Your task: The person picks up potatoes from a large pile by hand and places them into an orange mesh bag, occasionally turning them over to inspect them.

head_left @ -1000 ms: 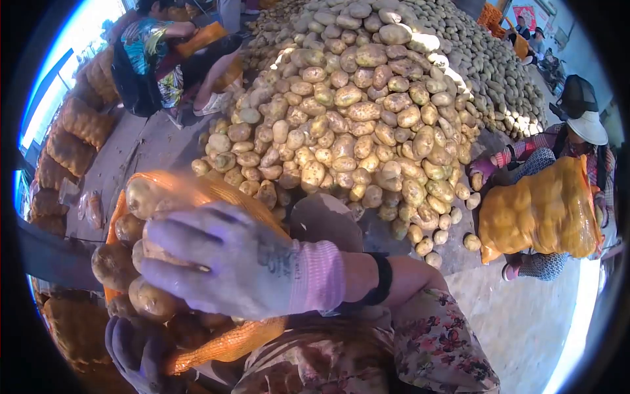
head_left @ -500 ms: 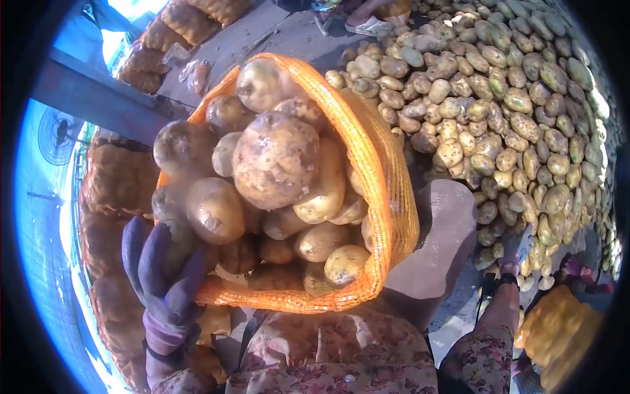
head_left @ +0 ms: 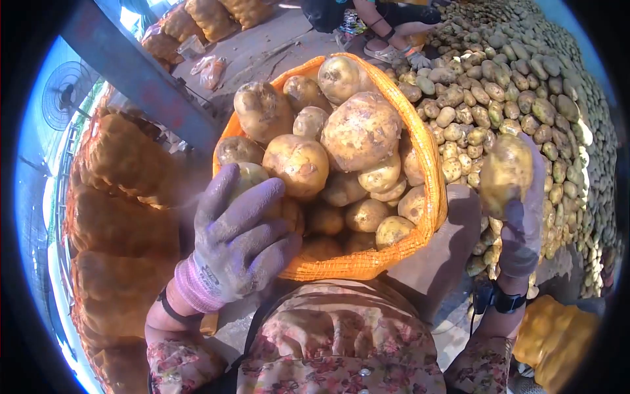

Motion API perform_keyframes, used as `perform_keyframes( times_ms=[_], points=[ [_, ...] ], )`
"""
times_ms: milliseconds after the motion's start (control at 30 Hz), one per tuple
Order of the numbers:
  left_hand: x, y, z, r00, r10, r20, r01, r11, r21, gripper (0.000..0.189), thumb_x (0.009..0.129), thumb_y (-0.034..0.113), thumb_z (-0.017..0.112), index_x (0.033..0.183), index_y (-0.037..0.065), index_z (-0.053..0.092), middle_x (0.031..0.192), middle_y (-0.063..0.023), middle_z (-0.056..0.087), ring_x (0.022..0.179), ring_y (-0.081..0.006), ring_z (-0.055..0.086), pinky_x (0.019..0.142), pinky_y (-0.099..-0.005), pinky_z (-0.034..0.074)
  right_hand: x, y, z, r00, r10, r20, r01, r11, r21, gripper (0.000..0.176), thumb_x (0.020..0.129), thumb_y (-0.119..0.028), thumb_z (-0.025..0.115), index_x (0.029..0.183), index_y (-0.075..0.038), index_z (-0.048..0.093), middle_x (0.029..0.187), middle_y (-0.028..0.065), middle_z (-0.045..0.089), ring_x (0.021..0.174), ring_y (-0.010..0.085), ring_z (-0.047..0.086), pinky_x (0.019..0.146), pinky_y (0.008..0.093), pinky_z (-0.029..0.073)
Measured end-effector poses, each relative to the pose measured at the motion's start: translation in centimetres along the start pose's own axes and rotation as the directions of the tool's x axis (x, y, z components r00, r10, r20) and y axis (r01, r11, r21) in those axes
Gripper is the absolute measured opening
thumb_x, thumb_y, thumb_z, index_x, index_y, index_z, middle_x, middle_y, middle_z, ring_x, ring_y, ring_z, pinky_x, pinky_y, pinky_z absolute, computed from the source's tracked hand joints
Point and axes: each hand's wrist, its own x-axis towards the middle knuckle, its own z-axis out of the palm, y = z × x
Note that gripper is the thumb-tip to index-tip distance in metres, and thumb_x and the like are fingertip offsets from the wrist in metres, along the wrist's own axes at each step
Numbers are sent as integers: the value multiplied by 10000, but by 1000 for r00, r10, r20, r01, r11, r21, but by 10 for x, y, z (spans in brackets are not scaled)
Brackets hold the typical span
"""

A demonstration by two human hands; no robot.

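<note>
An orange mesh sack stands upright before me, its mouth wide, filled with large potatoes. My left hand, in a purple-grey glove, lies over the sack's lower left rim. Its fingers are stretched and apart, reaching over the potatoes at that side; what lies under the palm is hidden. On the right, outside the sack, my gloved right hand is closed on a muddy potato, which is slightly blurred. Behind it spreads a big heap of loose potatoes.
Full mesh sacks are stacked along the left. A blue post slants past a fan. At the back a co-worker's gloved hand is beside the heap. Another yellow sack stands at lower right.
My right hand has risen on the right with a potato in it. My left hand has moved right, over the sack's rim. The view has shifted, so the sack appears further right.
</note>
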Motion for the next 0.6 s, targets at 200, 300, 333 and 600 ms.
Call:
perform_keyframes(
  times_ms=[200,300,333,600],
  points=[
    [-1,-10,2,994,43,-100,-55,992,-117,228,597,113,671,822,149,670,834,-12,651,1106,-285,653,1054,-602,396,27,-25,127,413,-32,910,793,504,-342,748,698,-133,757,1380,-69,456,1291,181,516,1172,418,527,998,476,456],
    [-3,-12,3,993,36,-117,-55,984,-167,223,594,120,659,815,152,670,827,-4,648,1081,-280,658,1053,-598,396,35,-7,136,406,-227,885,720,677,-157,705,723,-131,743,1370,-46,476,1301,193,526,1205,399,525,1033,480,429],
    [-5,-12,6,990,37,-137,-61,983,-173,222,594,123,655,814,153,670,824,-1,646,1073,-278,660,1051,-598,397,36,-4,133,429,-216,877,680,716,-157,693,730,-129,738,1368,-44,482,1304,197,529,1217,394,522,1041,479,423],
    [-7,-14,8,982,58,-179,-91,979,-184,215,613,152,638,825,162,677,822,5,631,1063,-275,646,1033,-603,409,2,9,135,622,-226,750,536,821,-197,778,737,-158,793,1415,-51,427,1364,178,514,1293,360,500,1080,446,416]
  ],
)
